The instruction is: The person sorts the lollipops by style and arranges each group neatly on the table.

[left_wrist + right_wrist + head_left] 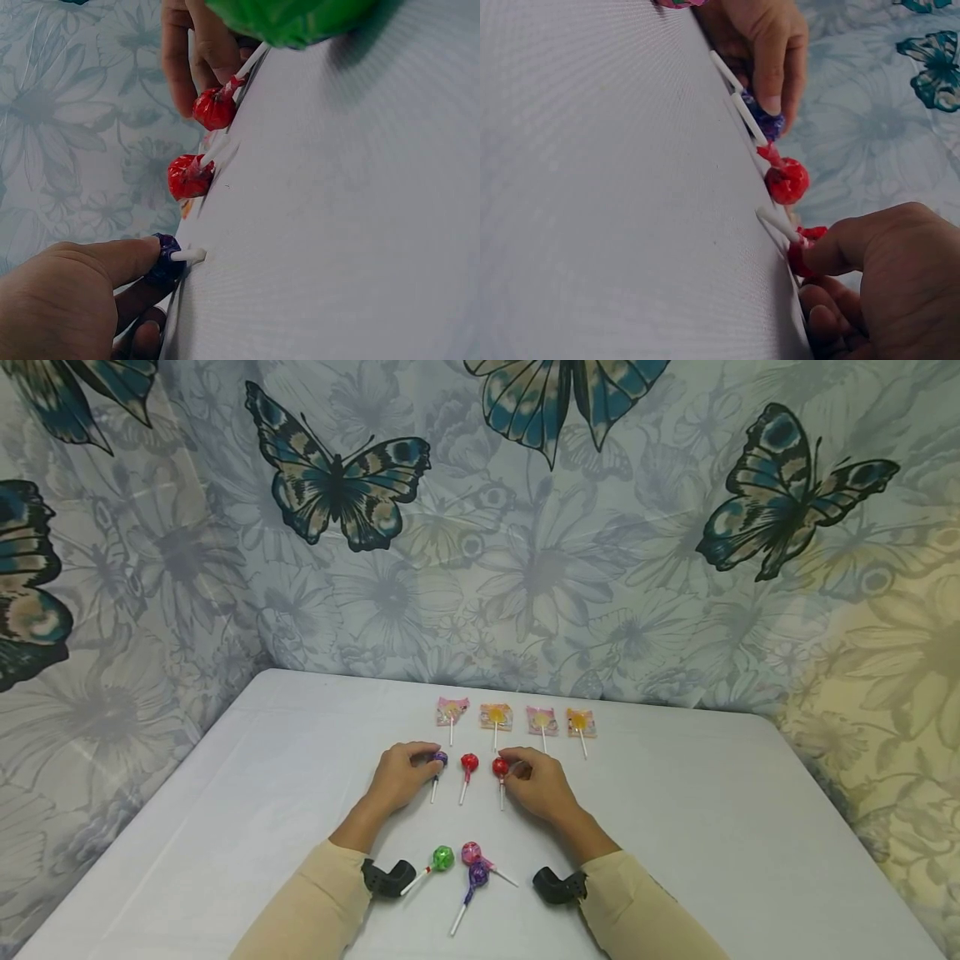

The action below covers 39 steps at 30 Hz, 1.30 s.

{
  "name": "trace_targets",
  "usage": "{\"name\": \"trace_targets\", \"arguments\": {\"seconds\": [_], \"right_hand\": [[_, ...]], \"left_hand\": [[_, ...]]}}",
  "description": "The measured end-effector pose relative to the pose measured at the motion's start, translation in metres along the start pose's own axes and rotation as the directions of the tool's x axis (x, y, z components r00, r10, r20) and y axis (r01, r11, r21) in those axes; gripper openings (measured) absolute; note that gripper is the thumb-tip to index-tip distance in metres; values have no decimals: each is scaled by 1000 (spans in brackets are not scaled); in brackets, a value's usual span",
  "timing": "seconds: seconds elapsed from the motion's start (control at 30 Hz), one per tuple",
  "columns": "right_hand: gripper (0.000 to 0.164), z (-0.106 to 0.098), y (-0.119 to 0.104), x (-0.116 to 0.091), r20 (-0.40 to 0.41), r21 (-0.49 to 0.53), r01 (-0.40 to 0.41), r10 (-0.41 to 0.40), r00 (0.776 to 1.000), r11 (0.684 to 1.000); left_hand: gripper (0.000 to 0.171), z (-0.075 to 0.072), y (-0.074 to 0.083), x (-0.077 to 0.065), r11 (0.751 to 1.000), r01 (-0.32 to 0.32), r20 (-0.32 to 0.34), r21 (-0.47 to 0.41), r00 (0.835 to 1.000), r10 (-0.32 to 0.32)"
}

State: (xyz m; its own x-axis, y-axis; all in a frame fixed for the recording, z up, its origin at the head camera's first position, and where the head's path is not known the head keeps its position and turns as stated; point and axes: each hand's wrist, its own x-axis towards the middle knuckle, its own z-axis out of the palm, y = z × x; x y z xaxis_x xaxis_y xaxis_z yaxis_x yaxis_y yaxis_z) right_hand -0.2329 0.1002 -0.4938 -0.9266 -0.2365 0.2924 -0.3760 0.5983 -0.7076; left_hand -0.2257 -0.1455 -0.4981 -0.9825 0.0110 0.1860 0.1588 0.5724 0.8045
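Note:
My left hand (401, 775) pinches the head of a purple lollipop (169, 257) between thumb and fingers, its white stick pointing toward me. On the other side, my right hand (542, 783) grips a red lollipop (500, 767) by its wrapped head, with thumb and fingers at its sides in the right wrist view. Between the two hands lies another red lollipop (469, 762), touched by neither. These three form a row across the white table (675, 827), sticks toward me.
Behind the row lie several flat lollipops in clear packets (497, 717). Closer to me are a green lollipop (443, 858), a pink one (471, 852) and a second purple one (477, 873), the last two overlapping. A butterfly-patterned backdrop (540, 568) stands behind the table.

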Motion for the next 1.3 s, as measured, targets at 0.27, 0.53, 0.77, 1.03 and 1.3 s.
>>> {"name": "trace_targets", "arguments": {"seconds": [0.27, 0.53, 0.77, 1.03, 1.3], "right_hand": [[38, -3, -1, -2, -20, 48, -9, 10, 1000, 999], [36, -24, -15, -9, -114, 83, 63, -54, 992, 995], [35, -51, -39, -23, -148, 81, 169, -156, 977, 982], [38, -64, -60, -46, -148, 55, 339, -328, 933, 939], [37, -64, -79, -66, -107, 93, 406, -397, 912, 909]], "left_hand": [[29, 1, -1, 1, 1000, 8, 2, -2, 1000, -8], [29, 5, -4, 0, 1000, -3, 12, -19, 1000, 4], [29, 1, -3, 2, 1000, -12, 7, 0, 1000, 12], [29, -2, -2, 3, 1000, 4, 5, 13, 1000, -4], [31, 1, -2, 2, 1000, 17, 9, 14, 1000, -17]]}}
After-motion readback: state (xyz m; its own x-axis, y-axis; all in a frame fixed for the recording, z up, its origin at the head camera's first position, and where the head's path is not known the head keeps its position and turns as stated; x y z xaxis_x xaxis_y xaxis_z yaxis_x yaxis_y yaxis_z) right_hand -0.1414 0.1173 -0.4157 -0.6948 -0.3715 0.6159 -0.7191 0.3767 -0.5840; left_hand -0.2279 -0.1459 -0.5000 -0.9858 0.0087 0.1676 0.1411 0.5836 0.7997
